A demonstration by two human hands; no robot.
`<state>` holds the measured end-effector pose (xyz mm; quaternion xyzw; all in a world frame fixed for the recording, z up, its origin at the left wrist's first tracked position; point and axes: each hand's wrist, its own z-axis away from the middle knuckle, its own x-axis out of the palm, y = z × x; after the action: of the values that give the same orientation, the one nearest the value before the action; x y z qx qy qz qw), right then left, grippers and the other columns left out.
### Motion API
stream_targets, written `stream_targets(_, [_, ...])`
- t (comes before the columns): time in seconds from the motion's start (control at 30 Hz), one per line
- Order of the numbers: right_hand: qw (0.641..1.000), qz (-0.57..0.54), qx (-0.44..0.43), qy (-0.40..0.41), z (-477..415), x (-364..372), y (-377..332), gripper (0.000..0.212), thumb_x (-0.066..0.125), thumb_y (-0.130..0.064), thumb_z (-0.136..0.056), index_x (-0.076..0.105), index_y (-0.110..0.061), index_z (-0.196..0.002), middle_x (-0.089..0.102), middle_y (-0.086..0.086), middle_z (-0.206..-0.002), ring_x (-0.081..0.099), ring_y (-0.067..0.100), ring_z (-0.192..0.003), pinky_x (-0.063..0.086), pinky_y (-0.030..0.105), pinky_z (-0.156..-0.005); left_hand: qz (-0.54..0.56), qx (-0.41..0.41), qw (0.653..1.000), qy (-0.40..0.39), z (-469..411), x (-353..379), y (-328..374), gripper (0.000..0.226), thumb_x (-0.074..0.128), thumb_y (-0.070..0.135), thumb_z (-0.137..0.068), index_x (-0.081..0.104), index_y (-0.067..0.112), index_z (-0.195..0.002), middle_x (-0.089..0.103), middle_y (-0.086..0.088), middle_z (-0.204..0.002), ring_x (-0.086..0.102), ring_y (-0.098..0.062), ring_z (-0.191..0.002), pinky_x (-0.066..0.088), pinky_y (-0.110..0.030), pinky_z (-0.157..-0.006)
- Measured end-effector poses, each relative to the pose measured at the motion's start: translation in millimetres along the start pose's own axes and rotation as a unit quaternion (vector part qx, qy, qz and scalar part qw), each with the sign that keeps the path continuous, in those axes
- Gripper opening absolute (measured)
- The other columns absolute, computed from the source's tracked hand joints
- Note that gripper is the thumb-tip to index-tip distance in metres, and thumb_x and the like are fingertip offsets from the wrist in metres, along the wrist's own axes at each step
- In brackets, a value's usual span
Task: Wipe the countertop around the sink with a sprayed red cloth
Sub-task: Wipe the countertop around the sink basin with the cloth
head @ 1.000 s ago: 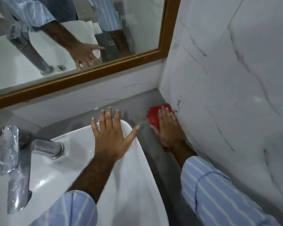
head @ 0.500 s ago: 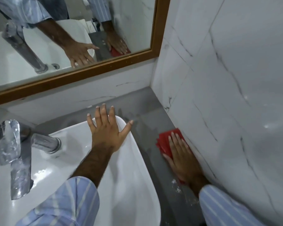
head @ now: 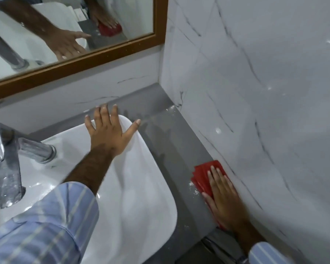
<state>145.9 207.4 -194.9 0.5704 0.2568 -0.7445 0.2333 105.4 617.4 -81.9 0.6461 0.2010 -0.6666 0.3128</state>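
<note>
head view: the right hand [head: 224, 199] lies flat, palm down, fingers together and stretched out, pressing on the red cloth [head: 204, 176]. the folded cloth sits on the grey countertop [head: 171, 149], on the narrow strip between the white sink [head: 141, 197] and the marble wall [head: 255, 111], its far edge touching the wall. small white flecks lie on the countertop just beside the cloth. the left hand [head: 109, 132] is spread wide, fingers apart, resting on the back right corner of the sink rim and holding nothing. a chrome tap [head: 6, 161] stands at the left of the sink. the wood-framed mirror [head: 158, 21] above reflects both hands and the cloth. both arms wear blue striped sleeves [head: 46, 225].
</note>
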Motion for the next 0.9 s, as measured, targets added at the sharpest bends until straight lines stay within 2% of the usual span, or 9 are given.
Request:
stream_targets(0.13, [0.999,0.004,0.015,0.039,-35.4,-2.7,-60.9,0.073,0.015,-0.056,-0.108,0.016,-0.010,-0.165,0.013,0.009,-0.173,0.012,0.027,-0.161,0.017,0.047,-0.131,0.005,-0.001,1.000,0.008,2.6,1.4,1.5,0.100,0.021,0.084,-0.091,0.020,0.017,-0.164,0.015,-0.012,-0.174,0.008,-0.033,-0.162,0.001,-0.062,-0.128])
stream_targets(0.27, [0.990,0.008,-0.137,0.017,-77.8,2.2,-117.6,0.071,0.026,-0.052,-0.109,0.009,-0.014,-0.166,0.004,0.004,-0.175,-0.006,0.020,-0.160,0.004,0.042,-0.132,0.004,0.001,1.000,-0.003,1.8,-0.6,-0.7,0.099,0.021,0.085,-0.091,0.019,0.018,-0.164,0.014,-0.011,-0.175,0.007,-0.032,-0.163,0.000,-0.062,-0.128])
stream_targets(0.33, [0.984,0.027,-0.172,0.020,-63.2,6.4,-103.3,0.071,0.028,-0.055,-0.109,0.010,-0.015,-0.166,0.006,0.003,-0.176,-0.003,0.019,-0.161,0.000,0.039,-0.132,0.004,0.005,1.000,-0.012,1.2,-1.6,-1.7,0.100,0.022,0.085,-0.091,0.019,0.018,-0.164,0.013,-0.011,-0.175,0.007,-0.032,-0.163,0.001,-0.062,-0.128])
stream_targets(0.5, [0.997,0.032,0.008,0.073,5.5,3.6,-1.7,0.071,0.034,-0.051,-0.107,0.022,-0.012,-0.164,0.018,0.006,-0.171,0.022,0.025,-0.159,0.008,0.037,-0.130,0.013,0.009,1.000,-0.018,3.8,-4.3,-3.7,0.100,0.023,0.086,-0.090,0.020,0.017,-0.164,0.014,-0.012,-0.174,0.008,-0.032,-0.162,0.002,-0.062,-0.129])
stream_targets(0.63, [0.989,-0.006,0.107,0.102,12.9,14.8,-43.9,0.069,0.033,-0.048,-0.108,0.023,-0.009,-0.163,0.025,0.011,-0.171,0.021,0.026,-0.159,0.017,0.043,-0.130,0.024,0.013,0.999,-0.031,1.4,-6.5,-4.3,0.101,0.025,0.086,-0.090,0.020,0.018,-0.164,0.013,-0.010,-0.175,0.007,-0.031,-0.162,0.002,-0.062,-0.129])
stream_targets(0.7, [0.994,-0.052,0.041,0.088,28.1,23.1,-81.7,0.069,0.036,-0.050,-0.108,0.019,-0.014,-0.165,0.019,0.006,-0.173,0.014,0.023,-0.161,0.018,0.045,-0.130,0.028,0.017,0.999,-0.042,-0.5,-9.3,-5.6,0.102,0.026,0.087,-0.089,0.020,0.018,-0.164,0.014,-0.010,-0.175,0.007,-0.031,-0.162,0.002,-0.063,-0.129])
stream_targets(0.8, [0.982,-0.017,-0.182,0.040,66.5,42.0,-106.6,0.067,0.035,-0.049,-0.110,0.015,-0.019,-0.166,0.012,0.002,-0.175,0.008,0.021,-0.162,0.016,0.044,-0.131,0.032,0.030,0.998,-0.054,8.2,-13.0,-9.4,0.101,0.025,0.085,-0.091,0.015,0.017,-0.165,0.009,-0.008,-0.176,0.003,-0.029,-0.164,0.000,-0.060,-0.129])
stream_targets(0.83, [0.977,-0.008,-0.213,0.027,66.6,40.1,-101.4,0.067,0.030,-0.051,-0.110,0.013,-0.020,-0.166,0.010,0.001,-0.175,0.003,0.019,-0.162,0.012,0.044,-0.132,0.049,0.027,0.997,-0.060,18.8,-15.0,-7.0,0.099,0.026,0.082,-0.094,0.012,0.016,-0.166,0.005,-0.007,-0.177,0.000,-0.027,-0.164,0.000,-0.058,-0.130])
stream_targets(0.9, [0.987,-0.032,-0.157,0.023,49.8,29.9,-87.7,0.068,0.027,-0.055,-0.110,0.009,-0.022,-0.167,0.007,-0.002,-0.176,-0.002,0.015,-0.162,0.011,0.044,-0.132,0.111,0.030,0.991,-0.075,58.6,-14.1,-7.3,0.093,0.030,0.073,-0.099,0.009,0.013,-0.167,0.001,-0.008,-0.177,-0.002,-0.027,-0.164,0.002,-0.054,-0.132])
